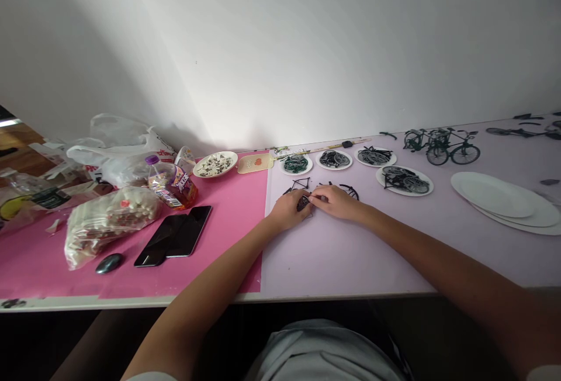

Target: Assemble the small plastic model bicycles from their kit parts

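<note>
My left hand (287, 210) and my right hand (335, 201) meet above the pale lilac tabletop. Both have closed fingers on a small dark model-bicycle part (303, 202); fingers cover much of it, so its exact shape is unclear. Just behind my left hand lies a thin black bicycle frame (300, 183). A curved black piece (350, 191) rests beyond my right hand. Farther back are small white plates of parts: green pieces on one plate (284, 170), black and grey pieces on others (321, 164) (359, 160) (430, 190).
Assembled model bicycles (453, 148) stand at the back right, near stacked white plates (499, 197). On the pink left side are two phones (175, 238), a dark oval object (109, 263), a drink bottle (172, 185), a filled plastic bag (94, 220) and a bowl of small pieces (204, 175).
</note>
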{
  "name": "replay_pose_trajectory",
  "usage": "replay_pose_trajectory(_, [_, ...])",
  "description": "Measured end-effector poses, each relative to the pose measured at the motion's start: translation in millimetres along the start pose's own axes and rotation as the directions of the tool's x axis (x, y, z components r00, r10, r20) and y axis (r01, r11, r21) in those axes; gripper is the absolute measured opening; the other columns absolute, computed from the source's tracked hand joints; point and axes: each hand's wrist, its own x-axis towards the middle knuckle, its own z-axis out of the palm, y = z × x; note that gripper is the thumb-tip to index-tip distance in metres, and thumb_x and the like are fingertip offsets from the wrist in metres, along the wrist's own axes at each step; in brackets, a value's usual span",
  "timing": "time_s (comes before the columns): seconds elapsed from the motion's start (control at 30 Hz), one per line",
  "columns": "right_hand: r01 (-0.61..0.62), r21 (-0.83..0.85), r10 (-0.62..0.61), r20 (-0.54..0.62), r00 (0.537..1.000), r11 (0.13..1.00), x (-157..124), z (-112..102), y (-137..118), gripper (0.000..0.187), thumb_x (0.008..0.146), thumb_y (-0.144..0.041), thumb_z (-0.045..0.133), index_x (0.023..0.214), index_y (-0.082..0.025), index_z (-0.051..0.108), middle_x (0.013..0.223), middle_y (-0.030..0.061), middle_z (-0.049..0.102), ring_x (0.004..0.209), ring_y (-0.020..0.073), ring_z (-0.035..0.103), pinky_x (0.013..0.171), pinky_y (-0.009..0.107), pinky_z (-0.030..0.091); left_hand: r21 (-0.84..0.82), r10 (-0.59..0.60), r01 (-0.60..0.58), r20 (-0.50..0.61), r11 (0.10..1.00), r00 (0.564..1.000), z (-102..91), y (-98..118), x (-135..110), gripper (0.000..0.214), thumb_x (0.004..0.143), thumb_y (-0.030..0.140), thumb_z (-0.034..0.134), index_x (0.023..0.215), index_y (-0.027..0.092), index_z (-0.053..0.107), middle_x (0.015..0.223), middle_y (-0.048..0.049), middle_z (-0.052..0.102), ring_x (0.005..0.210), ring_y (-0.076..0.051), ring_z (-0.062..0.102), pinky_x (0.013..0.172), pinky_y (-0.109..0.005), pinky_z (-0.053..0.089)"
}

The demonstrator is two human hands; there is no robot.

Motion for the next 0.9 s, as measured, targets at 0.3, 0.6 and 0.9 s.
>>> replay_pose_trajectory(0.3, [-0.003, -0.001, 0.003, 0.0, 1.0, 1.0, -0.2, 0.3, 0.0, 0.028, 0.1, -0.036, 0.053, 0.081, -0.021, 0.067, 0.082, 0.0048, 0.069, 0.079, 0.0209, 0.06, 0.076, 0.033, 0.045, 0.011, 0.011, -0.011, -0.007, 1.0, 1.0, 1.0, -1.3, 0.2, 0.026, 0.093, 0.032, 0.059, 0.114, 0.02, 0.067, 0.109, -0.0075, 0.076, 0.097, -0.023, 0.07, 0.086, -0.033, 0.055])
replay_pose_trajectory(0.6, [0.013, 0.003, -0.013, 0.001, 1.0, 1.0, 0.0, -0.7, -0.8, 0.03, 0.1, -0.038, 0.053, 0.081, -0.021, 0.068, 0.08, 0.0054, 0.069, 0.077, 0.0206, 0.058, 0.073, 0.032, 0.044, 0.01, 0.012, -0.012, -0.004, 1.0, 1.0, 2.5, -3.1, 1.2, 0.025, 0.093, 0.033, 0.059, 0.114, 0.02, 0.067, 0.107, -0.0074, 0.075, 0.095, -0.023, 0.07, 0.085, -0.034, 0.054])
replay_pose_trajectory(0.9, [0.023, 0.008, -0.022, -0.006, 1.0, 1.0, -0.5, -0.9, -1.7, 0.028, 0.1, -0.036, 0.053, 0.08, -0.022, 0.067, 0.08, 0.0047, 0.069, 0.078, 0.0207, 0.059, 0.072, 0.031, 0.044, 0.01, 0.016, -0.016, -0.008, 1.0, 1.0, 3.9, -4.6, 1.3, 0.025, 0.094, 0.034, 0.058, 0.114, 0.02, 0.067, 0.107, -0.0081, 0.075, 0.095, -0.023, 0.07, 0.087, -0.035, 0.055])
